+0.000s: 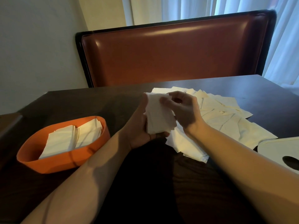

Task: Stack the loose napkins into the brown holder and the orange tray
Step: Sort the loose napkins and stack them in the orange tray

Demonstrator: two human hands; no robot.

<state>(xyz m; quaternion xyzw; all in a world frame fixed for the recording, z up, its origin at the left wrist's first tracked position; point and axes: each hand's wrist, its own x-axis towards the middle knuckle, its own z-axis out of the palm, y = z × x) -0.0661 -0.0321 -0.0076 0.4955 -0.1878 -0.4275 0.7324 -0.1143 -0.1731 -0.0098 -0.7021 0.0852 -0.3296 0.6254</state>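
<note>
- Left hand (142, 126) clamps a gathered napkin bundle (159, 115); right hand (182, 109) pinches its top edge.
- Bundle held right of the orange tray (53, 164).
- Loose grip could fan the sheets back onto the surface (97, 101).

- Orange tray (53, 164): smooth plastic, slight sheen.
- Napkins (226, 117): thin matt paper, creased.
- Table (100, 101): dark wood, satin.
- Booth seat back (169, 52): glossy brown leather-like upholstery.
</note>
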